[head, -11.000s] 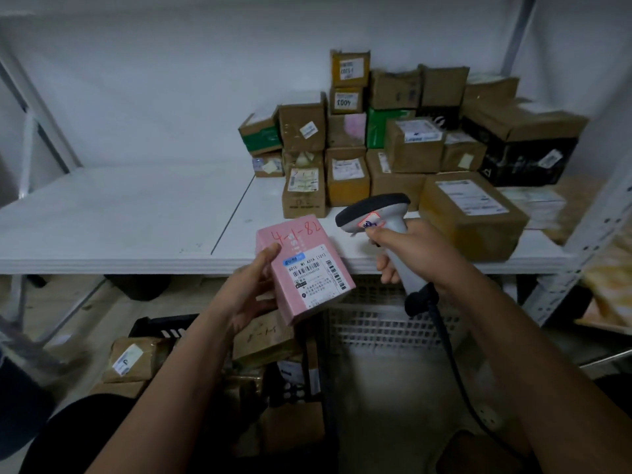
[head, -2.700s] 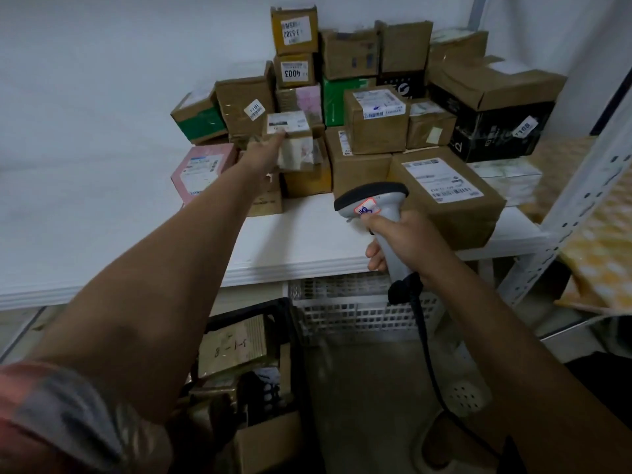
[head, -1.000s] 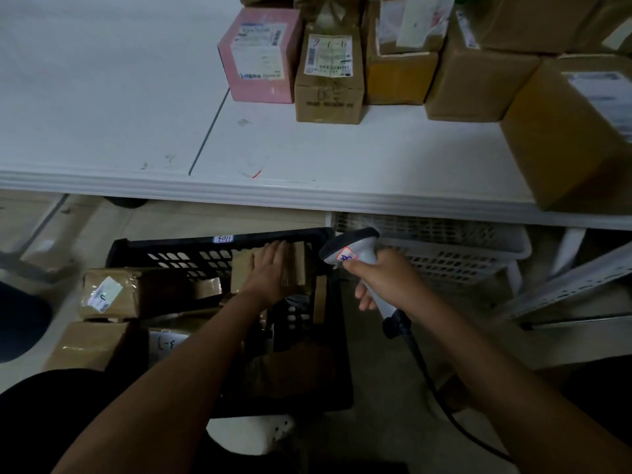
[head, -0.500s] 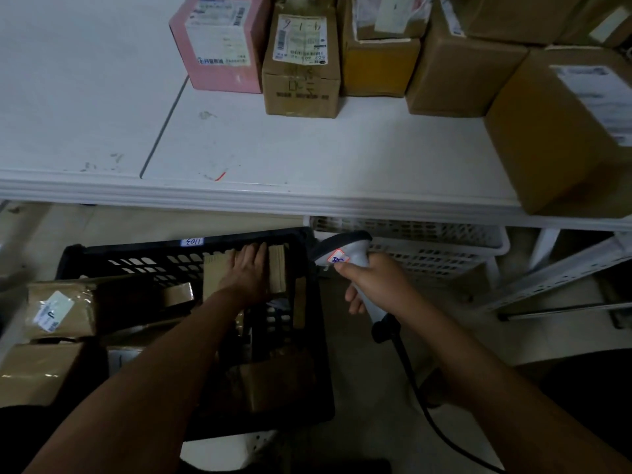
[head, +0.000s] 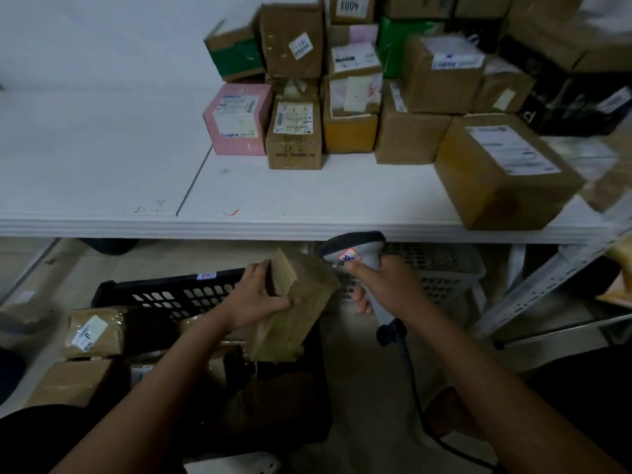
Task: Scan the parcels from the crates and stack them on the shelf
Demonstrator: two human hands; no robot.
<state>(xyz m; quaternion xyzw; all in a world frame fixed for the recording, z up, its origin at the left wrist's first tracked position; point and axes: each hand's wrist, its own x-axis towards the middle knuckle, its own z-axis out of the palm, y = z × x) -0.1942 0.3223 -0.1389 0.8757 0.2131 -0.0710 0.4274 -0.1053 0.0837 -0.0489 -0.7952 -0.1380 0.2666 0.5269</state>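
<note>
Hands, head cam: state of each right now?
Left hand: closed, gripping a brown parcel above the black crate.
Right hand: closed round the scanner handle.

Hidden and cut-off parts

The parcel's [head: 294,302] label faces away; stacked boxes [head: 444,15] run off the top edge, right side perhaps motion-blurred.

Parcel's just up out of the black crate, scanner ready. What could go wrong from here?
No label shows on the brown parcel faces toward the camera, so the scanner may miss until the left hand turns it. The shelf stack is uneven, with a tilted green-taped box; adding on top could topple it.
</note>
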